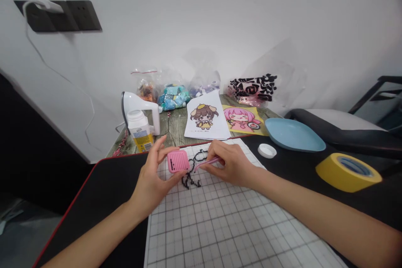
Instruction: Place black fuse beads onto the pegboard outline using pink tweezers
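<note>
My left hand grips a small pink ridged tray by its edges, thumb below and fingers above. A few tiny black beads lie in its grooves. Pink tweezers are pinched in my right hand, with their tip pointing left, close to the tray's right side. Beneath both hands spreads a white gridded pegboard. Black beads form a curved outline on its upper part, partly covered by my hands and the tray. Whether the tips hold a bead is too small to tell.
Behind the board lie a printed cartoon sheet and a yellow picture. A bottle stands at left near a white handled device. On the right are a white cap, blue plate and yellow tape roll. Bags line the wall.
</note>
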Demonstrator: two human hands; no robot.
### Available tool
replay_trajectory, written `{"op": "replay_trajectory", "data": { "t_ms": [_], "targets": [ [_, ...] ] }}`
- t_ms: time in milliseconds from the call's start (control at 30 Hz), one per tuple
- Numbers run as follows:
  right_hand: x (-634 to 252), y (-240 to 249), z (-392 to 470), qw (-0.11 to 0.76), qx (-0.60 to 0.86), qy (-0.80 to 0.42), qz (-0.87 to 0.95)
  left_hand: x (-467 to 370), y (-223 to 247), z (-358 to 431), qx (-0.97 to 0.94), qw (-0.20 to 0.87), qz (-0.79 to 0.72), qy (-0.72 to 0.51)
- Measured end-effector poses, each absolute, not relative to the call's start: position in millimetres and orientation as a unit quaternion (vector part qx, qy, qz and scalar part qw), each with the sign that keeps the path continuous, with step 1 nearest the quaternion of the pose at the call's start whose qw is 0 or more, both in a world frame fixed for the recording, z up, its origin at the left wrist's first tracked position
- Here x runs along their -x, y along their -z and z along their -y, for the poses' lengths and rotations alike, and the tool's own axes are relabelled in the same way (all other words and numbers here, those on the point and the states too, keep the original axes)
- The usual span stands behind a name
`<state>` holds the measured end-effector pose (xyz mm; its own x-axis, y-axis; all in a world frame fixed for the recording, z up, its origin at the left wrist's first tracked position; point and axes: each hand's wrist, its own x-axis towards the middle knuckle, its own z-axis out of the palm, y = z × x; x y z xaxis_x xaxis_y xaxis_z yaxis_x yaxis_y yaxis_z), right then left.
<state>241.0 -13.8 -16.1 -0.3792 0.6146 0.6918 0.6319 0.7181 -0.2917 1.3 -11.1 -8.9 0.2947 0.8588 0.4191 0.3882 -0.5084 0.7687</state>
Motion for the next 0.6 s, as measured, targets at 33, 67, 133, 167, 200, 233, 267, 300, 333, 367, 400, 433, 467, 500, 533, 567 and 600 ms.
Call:
{"op": "replay_trajectory", "data": {
  "t_ms": [33,67,133,167,200,233,267,300,333,367,400,433,467,500,533,567,600],
  "targets": [
    [-241.0,16.2,13.7,0.41,0.376,0.011,0.831,-1.5,8.6,11.4,-0.755,0.277,-0.411,-0.429],
    [-240.9,16.5,13.7,0.408,0.376,0.012,0.832,-1.6,8.2,11.7,-0.754,0.279,-0.41,-0.43],
    [-240.7,17.2,13.7,0.404,0.374,0.012,0.835,-2.0,7.4,12.0,-0.752,0.282,-0.411,-0.431],
    [-240.6,17.6,13.7,0.403,0.372,0.011,0.836,-2.2,7.1,12.1,-0.75,0.283,-0.413,-0.432],
    [-240.6,17.9,13.8,0.403,0.369,0.01,0.837,-2.4,6.9,12.0,-0.749,0.284,-0.414,-0.432],
    [-240.5,18.1,13.9,0.403,0.368,0.01,0.838,-2.5,6.8,11.8,-0.748,0.285,-0.416,-0.433],
    [-240.5,18.2,14.0,0.403,0.366,0.01,0.839,-2.6,6.8,11.5,-0.747,0.285,-0.416,-0.434],
    [-240.4,18.1,14.1,0.404,0.366,0.01,0.838,-2.7,7.1,11.3,-0.746,0.286,-0.415,-0.435],
    [-240.4,18.0,14.2,0.404,0.366,0.01,0.838,-2.8,7.4,11.0,-0.745,0.286,-0.415,-0.437],
    [-240.3,17.9,14.3,0.404,0.367,0.01,0.838,-2.9,7.8,10.7,-0.744,0.287,-0.415,-0.438],
    [-240.2,17.9,14.4,0.404,0.367,0.01,0.838,-2.9,8.3,10.5,-0.742,0.289,-0.416,-0.439],
    [-240.1,17.9,14.4,0.404,0.368,0.01,0.838,-2.8,8.8,10.3,-0.74,0.29,-0.417,-0.44],
    [-239.9,18.1,14.4,0.403,0.369,0.01,0.837,-2.6,9.2,10.2,-0.739,0.292,-0.418,-0.44],
    [-239.8,18.3,14.3,0.403,0.369,0.009,0.837,-2.4,9.5,10.0,-0.739,0.291,-0.418,-0.44],
    [-239.7,18.6,14.1,0.403,0.37,0.009,0.837,-2.0,9.8,9.9,-0.74,0.289,-0.419,-0.44],
    [-239.7,18.8,14.0,0.403,0.371,0.009,0.837,-1.7,10.0,9.9,-0.741,0.286,-0.419,-0.44],
    [-239.7,19.0,13.8,0.402,0.372,0.007,0.837,-1.3,10.2,9.8,-0.742,0.284,-0.419,-0.44]
  ]
}}
